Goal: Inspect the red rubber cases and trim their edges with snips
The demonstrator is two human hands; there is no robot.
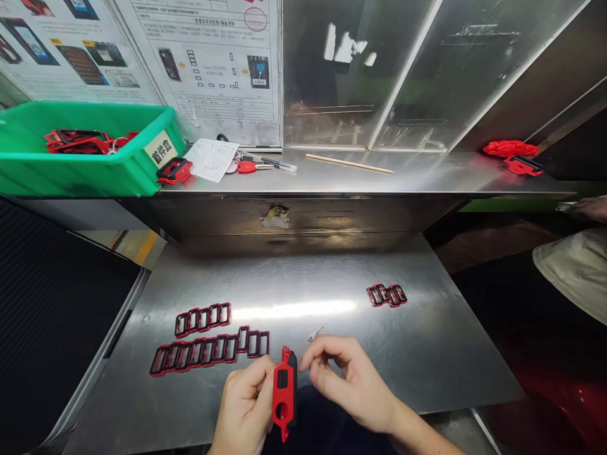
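Left hand grips a red-and-black frame on edge, at the worktop's near side. Right hand curled just beside; pinch unclear. Judged step: handling single frame. Next calls for steady left grip, precise right fingertips.

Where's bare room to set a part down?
Bench: between left frames and right frame cluster, beyond the small bits; also right of the right hand, nearer than that cluster. Shelf: between wooden stick and red item. Crowded: bench's left, shelf's left end around the green bin.
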